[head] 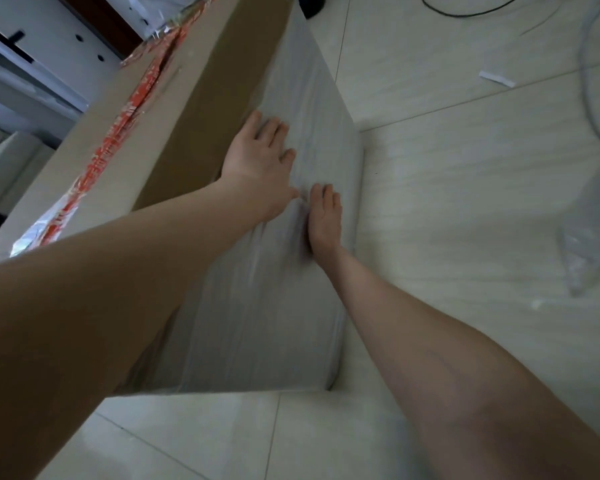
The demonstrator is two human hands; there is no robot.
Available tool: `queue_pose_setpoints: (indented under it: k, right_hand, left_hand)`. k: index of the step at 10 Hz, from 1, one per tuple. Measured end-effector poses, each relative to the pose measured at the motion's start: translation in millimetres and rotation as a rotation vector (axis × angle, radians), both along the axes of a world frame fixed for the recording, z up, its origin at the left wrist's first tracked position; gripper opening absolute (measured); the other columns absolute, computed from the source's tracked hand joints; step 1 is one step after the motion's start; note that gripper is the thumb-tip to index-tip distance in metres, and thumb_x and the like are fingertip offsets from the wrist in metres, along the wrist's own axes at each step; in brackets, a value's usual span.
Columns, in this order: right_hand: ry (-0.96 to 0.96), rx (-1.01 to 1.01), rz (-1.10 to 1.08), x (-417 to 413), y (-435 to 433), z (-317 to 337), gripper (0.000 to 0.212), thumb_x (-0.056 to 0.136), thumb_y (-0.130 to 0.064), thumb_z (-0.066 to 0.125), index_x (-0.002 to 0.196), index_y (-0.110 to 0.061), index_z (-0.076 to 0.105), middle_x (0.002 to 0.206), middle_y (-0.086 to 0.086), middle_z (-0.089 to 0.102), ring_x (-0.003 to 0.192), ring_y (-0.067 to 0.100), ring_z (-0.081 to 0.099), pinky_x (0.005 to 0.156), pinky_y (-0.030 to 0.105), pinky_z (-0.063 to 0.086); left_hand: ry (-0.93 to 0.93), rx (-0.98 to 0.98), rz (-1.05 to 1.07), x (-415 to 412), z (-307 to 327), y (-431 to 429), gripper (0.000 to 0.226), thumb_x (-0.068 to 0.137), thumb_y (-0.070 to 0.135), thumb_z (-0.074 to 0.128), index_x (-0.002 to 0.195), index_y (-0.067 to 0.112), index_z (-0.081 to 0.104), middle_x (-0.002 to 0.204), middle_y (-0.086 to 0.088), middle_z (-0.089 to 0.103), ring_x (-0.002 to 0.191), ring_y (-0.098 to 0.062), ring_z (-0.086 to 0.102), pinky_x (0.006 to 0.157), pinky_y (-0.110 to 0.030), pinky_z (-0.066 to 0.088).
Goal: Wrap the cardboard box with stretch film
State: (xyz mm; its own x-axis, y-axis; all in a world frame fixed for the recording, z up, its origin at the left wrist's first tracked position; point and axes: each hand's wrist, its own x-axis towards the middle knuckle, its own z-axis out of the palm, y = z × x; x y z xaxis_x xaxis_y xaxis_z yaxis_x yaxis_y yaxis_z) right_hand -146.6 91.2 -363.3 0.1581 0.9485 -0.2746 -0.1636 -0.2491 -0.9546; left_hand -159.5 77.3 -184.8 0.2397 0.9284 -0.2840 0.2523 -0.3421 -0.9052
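Observation:
A large brown cardboard box [184, 109] stands on the tiled floor, with red-and-white tape along its top seam. Cloudy stretch film [274, 306] covers the lower part of its near side; the upper strip of that side is bare cardboard. My left hand [260, 164] lies flat on the film with fingers spread, near the film's upper edge. My right hand [323, 216] presses flat on the film just below and to the right of it, fingers pointing up. Neither hand holds anything.
Pale floor tiles [465, 202] spread to the right of the box. A crumpled heap of clear plastic [589, 230] lies at the right edge. A white paper scrap [496, 77] and a black cable [465, 8] lie farther back. White furniture [32, 64] stands behind the box at left.

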Motion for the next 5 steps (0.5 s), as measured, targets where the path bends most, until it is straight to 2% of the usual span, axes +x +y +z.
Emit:
queue_pose_setpoints:
  k: [1, 2, 4, 5]
  right_hand:
    - [0.104, -0.072, -0.096, 14, 10, -4, 0.06, 0.103, -0.043, 0.027, 0.15, -0.007, 0.024, 0.158, 0.011, 0.02, 0.146, 0.024, 0.015, 0.119, 0.036, 0.011]
    - [0.082, -0.169, -0.246, 33, 20, -8, 0.061, 0.101, -0.042, 0.033, 0.148, -0.003, 0.029, 0.153, 0.019, 0.028, 0.142, 0.028, 0.026, 0.114, 0.033, 0.021]
    - [-0.007, -0.174, -0.262, 66, 21, -10, 0.062, 0.101, -0.045, 0.031, 0.151, -0.009, 0.024, 0.157, 0.014, 0.022, 0.144, 0.025, 0.023, 0.116, 0.033, 0.019]
    - [-0.064, -0.169, -0.232, 82, 16, 1, 0.059, 0.101, -0.044, 0.029, 0.149, -0.008, 0.029, 0.152, 0.016, 0.032, 0.14, 0.028, 0.031, 0.112, 0.034, 0.025]
  left_hand:
    - [-0.073, 0.024, -0.028, 4, 5, 8, 0.064, 0.098, 0.055, 0.021, 0.151, 0.019, 0.021, 0.159, -0.015, 0.005, 0.147, -0.029, 0.0, 0.118, -0.047, -0.006]
    - [-0.124, 0.027, -0.042, 6, 7, 12, 0.06, 0.099, 0.05, 0.024, 0.151, 0.02, 0.02, 0.159, -0.014, 0.005, 0.147, -0.028, 0.001, 0.118, -0.048, -0.006]
    - [-0.202, 0.036, -0.081, 13, 2, 12, 0.056, 0.102, 0.04, 0.021, 0.152, 0.019, 0.012, 0.16, -0.012, 0.0, 0.148, -0.027, -0.004, 0.118, -0.048, -0.005]
    - [-0.242, 0.04, -0.074, 16, 2, 10, 0.053, 0.102, 0.035, 0.02, 0.152, 0.019, 0.014, 0.16, -0.012, 0.001, 0.148, -0.027, -0.004, 0.118, -0.047, -0.003]
